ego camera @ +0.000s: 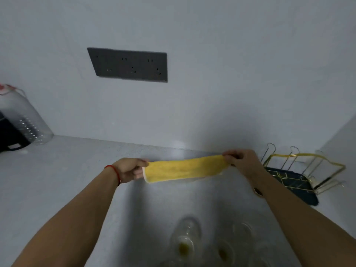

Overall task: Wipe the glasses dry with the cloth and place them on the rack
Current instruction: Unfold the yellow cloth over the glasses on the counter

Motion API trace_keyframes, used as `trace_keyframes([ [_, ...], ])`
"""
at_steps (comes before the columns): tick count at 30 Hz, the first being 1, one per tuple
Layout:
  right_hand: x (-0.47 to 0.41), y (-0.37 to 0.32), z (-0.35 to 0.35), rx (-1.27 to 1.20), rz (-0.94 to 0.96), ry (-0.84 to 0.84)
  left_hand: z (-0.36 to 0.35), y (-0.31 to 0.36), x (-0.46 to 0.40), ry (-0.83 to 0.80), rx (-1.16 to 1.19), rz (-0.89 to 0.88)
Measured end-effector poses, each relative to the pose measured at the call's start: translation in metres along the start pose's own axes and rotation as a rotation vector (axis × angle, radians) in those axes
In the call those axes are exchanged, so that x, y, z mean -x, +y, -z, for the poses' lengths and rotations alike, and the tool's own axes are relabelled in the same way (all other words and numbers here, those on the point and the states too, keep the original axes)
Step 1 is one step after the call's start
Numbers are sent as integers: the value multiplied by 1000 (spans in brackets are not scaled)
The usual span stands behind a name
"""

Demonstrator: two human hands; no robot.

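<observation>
A yellow cloth (184, 169) is stretched flat in the air above the counter. My left hand (131, 169) grips its left end and my right hand (242, 162) pinches its right end. Several clear glasses stand near the bottom edge below the cloth; one tall glass (185, 238) is at the left, another glass (242, 231) is to its right, and a third glass (224, 252) is in front. A gold wire rack (300, 168) on a dark blue tray (306, 197) stands at the far right by the wall corner, holding no glasses.
The grey counter (67, 180) runs to the back wall, which carries a dark socket panel (131, 65). A large clear plastic bottle (23, 120) and a black appliance (7, 135) stand at the far left. A side wall closes in at the right.
</observation>
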State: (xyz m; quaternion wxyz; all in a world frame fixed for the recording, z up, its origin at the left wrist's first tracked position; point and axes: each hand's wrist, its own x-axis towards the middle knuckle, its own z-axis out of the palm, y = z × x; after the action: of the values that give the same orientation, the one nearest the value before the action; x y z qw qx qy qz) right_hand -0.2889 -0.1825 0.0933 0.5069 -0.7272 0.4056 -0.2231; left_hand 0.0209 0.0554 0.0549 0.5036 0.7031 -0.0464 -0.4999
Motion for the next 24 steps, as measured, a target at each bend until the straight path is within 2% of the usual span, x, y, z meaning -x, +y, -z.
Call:
trace_keyframes([
  [5,32,-36,38,24,205,-7,-13,2,53,-120,161,17],
  [8,47,-48,62,-7,197,-52,-35,1,79,-178,178,77],
  [13,75,-56,106,-110,136,-57,-67,-1,99,-188,153,-19],
  [16,91,-49,126,-146,119,-111,-83,1,111,-204,130,-186],
  [18,98,-46,137,-62,146,-141,-91,2,116,-199,102,-338],
  [21,113,-34,150,157,237,-27,-105,-11,123,-155,88,-598],
  [24,140,-8,150,188,301,134,-117,-40,138,-42,-16,-877],
])
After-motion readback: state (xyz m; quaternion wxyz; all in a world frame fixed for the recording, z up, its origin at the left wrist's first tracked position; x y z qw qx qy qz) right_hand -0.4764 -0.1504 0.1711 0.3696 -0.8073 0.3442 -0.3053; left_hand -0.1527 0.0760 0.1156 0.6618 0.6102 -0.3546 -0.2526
